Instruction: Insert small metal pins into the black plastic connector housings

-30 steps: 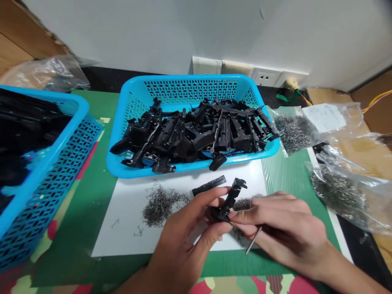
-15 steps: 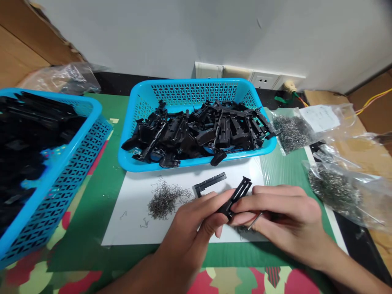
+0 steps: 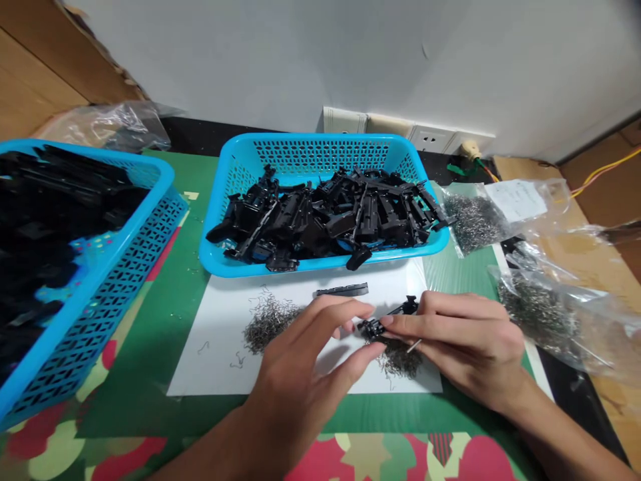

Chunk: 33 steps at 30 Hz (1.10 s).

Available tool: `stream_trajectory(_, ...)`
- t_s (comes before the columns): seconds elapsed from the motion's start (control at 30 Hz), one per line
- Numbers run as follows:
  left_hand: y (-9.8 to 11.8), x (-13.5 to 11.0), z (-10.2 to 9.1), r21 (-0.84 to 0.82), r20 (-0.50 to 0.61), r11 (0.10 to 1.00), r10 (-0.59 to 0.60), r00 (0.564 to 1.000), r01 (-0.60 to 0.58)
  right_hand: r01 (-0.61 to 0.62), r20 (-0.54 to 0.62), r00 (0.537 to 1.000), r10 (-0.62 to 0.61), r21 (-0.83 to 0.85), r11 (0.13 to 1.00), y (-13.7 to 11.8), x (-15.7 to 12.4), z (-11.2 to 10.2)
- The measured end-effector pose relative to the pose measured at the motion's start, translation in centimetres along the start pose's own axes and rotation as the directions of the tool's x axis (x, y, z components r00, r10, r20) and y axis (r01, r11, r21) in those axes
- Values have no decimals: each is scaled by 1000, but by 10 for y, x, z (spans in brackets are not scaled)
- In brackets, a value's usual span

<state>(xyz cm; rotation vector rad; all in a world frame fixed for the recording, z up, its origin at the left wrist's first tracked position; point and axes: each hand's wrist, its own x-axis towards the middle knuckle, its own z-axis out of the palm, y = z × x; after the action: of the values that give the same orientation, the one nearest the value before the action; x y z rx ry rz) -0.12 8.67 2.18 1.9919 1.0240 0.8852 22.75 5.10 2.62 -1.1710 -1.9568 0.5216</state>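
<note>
A small black plastic part point(image 3: 371, 327) is held in my right hand point(image 3: 468, 344), between thumb and fingers, over the white sheet point(image 3: 210, 367). A thin metal rod point(image 3: 413, 346) also sticks out from under those fingers. My left hand point(image 3: 305, 374) is beside the part, thumb and fingers apart, with a gap between them. Another black plastic piece point(image 3: 345, 290) lies on the sheet just beyond my left hand. Small bent metal wires form one pile point(image 3: 270, 322) left of my hands and a second pile point(image 3: 400, 361) beneath my right hand.
A blue basket point(image 3: 240, 268) full of black parts stands behind the sheet. A second blue basket point(image 3: 107, 287) with black parts is at the left. Plastic bags of metal wires point(image 3: 473, 220) lie at the right, near wall sockets point(image 3: 428, 137).
My left hand has let go of the black part and spread its fingers. In my right hand the part has turned and tipped lower, exposing the wire pile underneath.
</note>
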Motion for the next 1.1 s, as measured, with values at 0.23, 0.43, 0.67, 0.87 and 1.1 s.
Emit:
stream_trajectory(0.23, -12, 4, 7, 137, -76, 973, 195, 978, -184, -95, 33, 995, 95, 9, 995, -1, 9, 1)
stream_trajectory(0.43, -18, 7, 10, 151, -51, 981, 132, 990, -123, 11, -9, 1000, -13, -211, 977, 4, 10, -4)
stream_trajectory(0.67, -16, 4, 12, 137, -16, 973, 187, 982, -184, -280, -338, 903, 267, 11, 960, -15, 1, 14)
stream_trajectory(0.87, -15, 3, 11, 70, 35, 981, 179, 983, -182, -333, -386, 837, 388, 204, 921, -28, 11, 36)
stream_trajectory(1.1, -12, 3, 11, 75, 7, 977, 202, 979, -202, -302, -385, 870, 308, 78, 950, -27, 8, 38)
